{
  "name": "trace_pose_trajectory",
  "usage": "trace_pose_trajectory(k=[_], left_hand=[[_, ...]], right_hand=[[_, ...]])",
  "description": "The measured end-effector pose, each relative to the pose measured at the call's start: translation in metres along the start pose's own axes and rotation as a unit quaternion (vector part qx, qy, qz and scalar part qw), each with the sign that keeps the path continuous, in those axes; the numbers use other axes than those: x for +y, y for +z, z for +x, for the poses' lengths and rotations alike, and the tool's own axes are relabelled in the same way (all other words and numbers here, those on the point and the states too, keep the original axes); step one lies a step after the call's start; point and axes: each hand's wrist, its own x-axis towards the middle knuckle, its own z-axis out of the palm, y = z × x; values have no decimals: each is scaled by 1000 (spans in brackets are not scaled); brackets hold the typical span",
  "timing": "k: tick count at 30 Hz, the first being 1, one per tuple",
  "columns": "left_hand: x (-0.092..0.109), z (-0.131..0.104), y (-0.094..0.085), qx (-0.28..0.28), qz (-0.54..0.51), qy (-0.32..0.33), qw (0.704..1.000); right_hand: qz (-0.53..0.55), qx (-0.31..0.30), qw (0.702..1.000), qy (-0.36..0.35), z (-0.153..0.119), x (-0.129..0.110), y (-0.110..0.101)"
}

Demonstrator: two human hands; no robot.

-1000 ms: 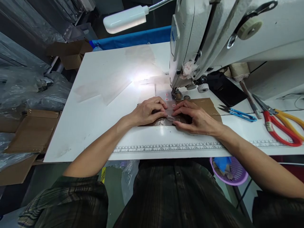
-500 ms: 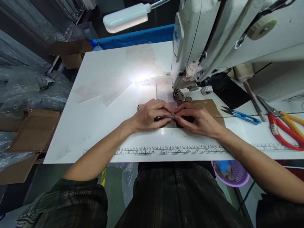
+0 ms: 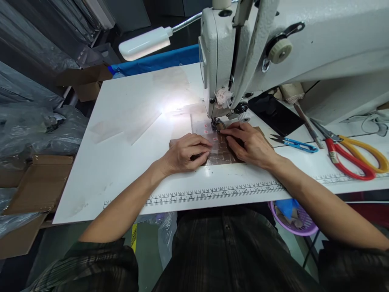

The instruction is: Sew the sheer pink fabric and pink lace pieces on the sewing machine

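Observation:
A brown, glossy, patterned sheet (image 3: 224, 153) lies under the head of the sewing machine (image 3: 212, 69). On it, close to the presser foot (image 3: 216, 123), is a clear plastic piece (image 3: 199, 127) with small red marks. My left hand (image 3: 189, 151) rests on the sheet's left part, fingers slightly bent and thumb apart from them. Over the right part lies my right hand (image 3: 251, 144), fingers spread and the index fingertip beside the presser foot. Neither hand pinches anything visible. The palms hide parts of the sheet.
To the right lie blue thread snips (image 3: 296, 144), red-and-yellow-handled scissors (image 3: 349, 152) and a black phone-like slab (image 3: 275, 113). A lamp (image 3: 146, 42) lights thin translucent sheets (image 3: 142, 127). A printed ruler (image 3: 194, 196) runs along the front edge. Below hangs a purple basket (image 3: 306, 231).
My hands have moved apart and let go of the pinched edge between them. The right hand went up toward the presser foot, and the sheet now lies flatter. The camera view has shifted.

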Motion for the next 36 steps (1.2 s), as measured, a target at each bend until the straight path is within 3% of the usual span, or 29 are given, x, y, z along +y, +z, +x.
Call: trace_pose_trajectory(k=[5, 10, 13, 17, 20, 24, 26, 29, 32, 34, 36], left_hand=[[-3, -2, -2, 7, -23, -16, 1000], [0, -1, -7, 102, 35, -110, 988], [1, 1, -5, 133, 48, -123, 982], [1, 2, -4, 104, 8, -110, 988], [1, 1, -6, 48, -38, -136, 989], [1, 1, -9, 5, -67, -166, 984], [-2, 2, -10, 30, -72, -194, 978], [-7, 5, -9, 123, -107, -250, 955], [-11, 8, -9, 194, -149, -268, 932], [-9, 9, -8, 192, -132, -254, 939], [-4, 9, -5, 163, -84, -219, 958]], right_hand=[[13, -29, 999, -32, 0, -3, -3], [5, -88, 993, -78, -4, -5, -2], [-26, -111, 988, -101, -5, -6, -1], [38, -67, 993, -90, -4, -6, -6], [96, -32, 991, -90, -2, -9, -8], [75, -84, 986, -124, -3, -14, -2], [36, -110, 986, -123, -4, -16, 1], [47, -127, 984, -117, -4, -15, 1], [107, -90, 986, -91, -2, -13, -1], [112, -58, 989, -78, -2, -12, -1], [88, -62, 990, -86, -3, -11, -1]])
